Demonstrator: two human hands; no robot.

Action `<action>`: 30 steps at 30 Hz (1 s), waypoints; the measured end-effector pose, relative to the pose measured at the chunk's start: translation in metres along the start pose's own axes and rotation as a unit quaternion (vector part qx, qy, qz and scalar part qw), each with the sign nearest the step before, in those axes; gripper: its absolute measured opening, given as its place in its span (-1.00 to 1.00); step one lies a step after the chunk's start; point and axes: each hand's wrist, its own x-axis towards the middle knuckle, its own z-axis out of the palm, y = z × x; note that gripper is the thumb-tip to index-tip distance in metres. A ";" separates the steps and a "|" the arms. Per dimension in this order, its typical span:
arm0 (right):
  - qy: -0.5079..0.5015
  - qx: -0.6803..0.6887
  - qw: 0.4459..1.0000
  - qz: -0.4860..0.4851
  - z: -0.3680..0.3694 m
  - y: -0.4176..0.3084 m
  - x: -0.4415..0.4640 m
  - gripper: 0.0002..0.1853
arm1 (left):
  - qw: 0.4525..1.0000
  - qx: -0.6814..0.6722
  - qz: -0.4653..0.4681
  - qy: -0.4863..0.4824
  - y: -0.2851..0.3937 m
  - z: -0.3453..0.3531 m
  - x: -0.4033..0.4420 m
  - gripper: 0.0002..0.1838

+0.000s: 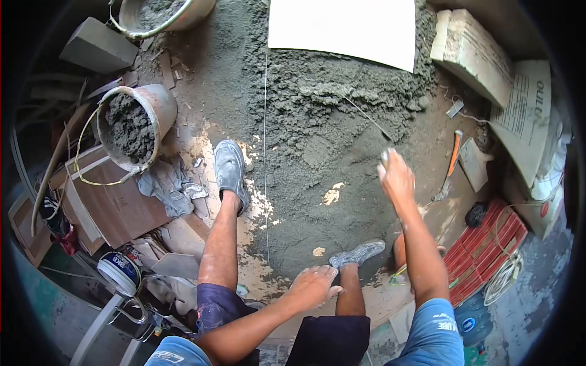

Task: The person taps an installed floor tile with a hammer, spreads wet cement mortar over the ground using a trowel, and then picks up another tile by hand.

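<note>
My right hand (398,177) is closed around the handle of a trowel (368,118), whose thin blade shows nearly edge-on. The blade points up and left, over rough grey mortar (293,110) spread on the floor. My left hand (312,287) hangs over my bent leg with its fingers stretched out, holding nothing. A taut white string (265,122) runs along the left side of the mortar bed. At the top, a large white flat panel (342,27) covers part of the mortar.
A bucket of mortar (160,113) lies tilted at left; another bucket (192,15) stands above it. Wooden boards (122,192) lie below. At right are an orange-handled tool (455,152), a cardboard box (524,116), stacked red tiles (482,238) and a water bottle (473,320).
</note>
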 end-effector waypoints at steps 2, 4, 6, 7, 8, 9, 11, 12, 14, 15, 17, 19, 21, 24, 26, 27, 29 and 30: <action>0.017 -0.058 0.993 -0.102 -0.020 -0.034 0.059 -0.57 | 1.000 -0.017 -0.008 -0.010 -0.003 -0.007 -0.001 -0.42; -0.001 -0.105 0.984 -0.146 -0.040 -0.075 0.117 -0.66 | 0.999 -0.028 -0.018 -0.027 -0.009 -0.015 -0.005 -0.41; -0.015 -0.142 0.975 -0.167 -0.058 -0.111 0.157 -0.83 | 0.998 -0.045 -0.026 -0.024 -0.012 -0.023 -0.008 -0.42; -0.005 -0.152 0.971 -0.183 -0.067 -0.122 0.170 -0.84 | 0.998 -0.050 -0.024 -0.024 -0.014 -0.027 -0.009 -0.42; 0.005 -0.162 0.966 -0.200 -0.072 -0.132 0.180 -0.84 | 0.997 -0.064 -0.024 -0.022 -0.014 -0.029 -0.010 -0.42; 0.003 -0.179 0.961 -0.210 -0.078 -0.138 0.185 -0.81 | 0.996 -0.078 -0.023 -0.022 -0.014 -0.032 -0.011 -0.43; 0.011 -0.210 0.951 -0.226 -0.086 -0.142 0.191 -0.74 | 0.996 -0.092 -0.015 -0.014 -0.013 -0.032 -0.013 -0.43; 0.008 -0.215 0.950 -0.228 -0.090 -0.142 0.192 -0.74 | 0.995 -0.098 -0.010 -0.007 -0.013 -0.032 -0.013 -0.43; 0.007 -0.211 0.947 -0.242 -0.099 -0.139 0.194 -0.80 | 0.995 -0.103 -0.009 -0.007 -0.011 -0.038 -0.014 -0.43; 0.009 -0.211 0.947 -0.244 -0.101 -0.138 0.196 -0.79 | 0.994 -0.104 -0.011 -0.009 -0.010 -0.040 -0.014 -0.42; -0.008 -0.216 0.946 -0.241 -0.105 -0.138 0.201 -0.79 | 0.994 -0.107 -0.007 -0.001 -0.010 -0.039 -0.013 -0.42; -0.017 -0.220 0.942 -0.252 -0.108 -0.133 0.200 -0.79 | 0.994 -0.108 -0.006 0.004 -0.009 -0.038 -0.013 -0.42; -0.020 -0.227 0.945 -0.233 -0.110 -0.118 0.204 -0.78 | 0.994 -0.105 -0.022 -0.018 -0.010 -0.036 -0.010 -0.41; -0.043 -0.287 0.939 -0.184 -0.123 -0.086 0.198 -0.75 | 0.994 -0.099 -0.024 -0.030 -0.011 -0.029 -0.006 -0.41; -0.056 -0.296 0.939 -0.167 -0.134 -0.044 0.193 -0.70 | 0.996 -0.089 -0.016 0.004 -0.013 -0.015 -0.006 -0.47; -0.057 -0.302 0.941 -0.139 -0.142 -0.031 0.187 -0.72 | 0.996 -0.078 -0.010 0.042 -0.013 -0.011 -0.005 -0.52; -0.073 -0.331 0.936 -0.097 -0.160 0.003 0.178 -0.78 | 0.996 -0.081 -0.017 0.023 -0.012 -0.009 -0.002 -0.52; -0.079 -0.349 0.930 -0.085 -0.164 0.033 0.177 -0.82 | 0.996 -0.083 -0.026 0.006 -0.011 -0.010 -0.002 -0.52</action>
